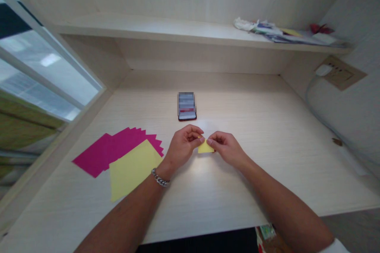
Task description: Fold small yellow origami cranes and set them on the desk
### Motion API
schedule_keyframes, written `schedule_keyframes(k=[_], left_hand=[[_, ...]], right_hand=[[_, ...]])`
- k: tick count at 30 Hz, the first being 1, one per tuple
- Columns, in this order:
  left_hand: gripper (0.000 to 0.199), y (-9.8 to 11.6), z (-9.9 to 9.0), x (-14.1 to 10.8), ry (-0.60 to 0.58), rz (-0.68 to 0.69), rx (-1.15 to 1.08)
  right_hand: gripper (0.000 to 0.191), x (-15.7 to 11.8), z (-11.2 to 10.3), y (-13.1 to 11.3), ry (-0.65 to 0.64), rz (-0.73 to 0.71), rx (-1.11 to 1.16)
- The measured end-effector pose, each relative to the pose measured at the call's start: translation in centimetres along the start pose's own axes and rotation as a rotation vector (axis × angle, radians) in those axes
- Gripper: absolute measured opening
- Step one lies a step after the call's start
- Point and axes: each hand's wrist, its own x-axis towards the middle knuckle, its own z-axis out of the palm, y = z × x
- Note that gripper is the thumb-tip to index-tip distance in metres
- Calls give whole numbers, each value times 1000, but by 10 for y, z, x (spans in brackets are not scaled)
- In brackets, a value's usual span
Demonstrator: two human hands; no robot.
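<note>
A small piece of yellow paper (205, 148) is held up between my two hands over the middle of the desk. My left hand (184, 142) pinches its upper left part between thumb and fingers. At its right side my right hand (225, 146) pinches it the same way. The fingertips hide the paper's upper edge. To the left lie a larger yellow sheet (133, 170) and several fanned magenta sheets (124, 144), partly overlapped by the yellow one.
A phone (187, 106) with a lit, blurred screen lies beyond my hands. A shelf (178, 31) crosses the back, with papers and a plastic bag (245, 24) at its right end. A cable (316, 114) hangs from the wall socket (341, 73). A window (44, 59) is on the left.
</note>
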Motion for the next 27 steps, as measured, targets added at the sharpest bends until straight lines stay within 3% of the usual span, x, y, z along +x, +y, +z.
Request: schedule_keyframes(k=[8,11,18,23,27], left_hand=[[21,1,-2,3,-76,-114,-126],[22,3,-2,2,-66,-81,30],[17,5,-1,-4,-165,67,484],[18,3,-1,-5,-149,123,623],[19,0,-6,-1,-119,106,570]], right_hand=[[15,-1,-5,1,12,-12,-87],[14,-2,-6,-2,21,-19,-137],[16,-6,-4,-8,10,-59,-275],[14,-6,-4,-8,24,-75,-365],[15,-5,-8,-8,-1,-18,-296]])
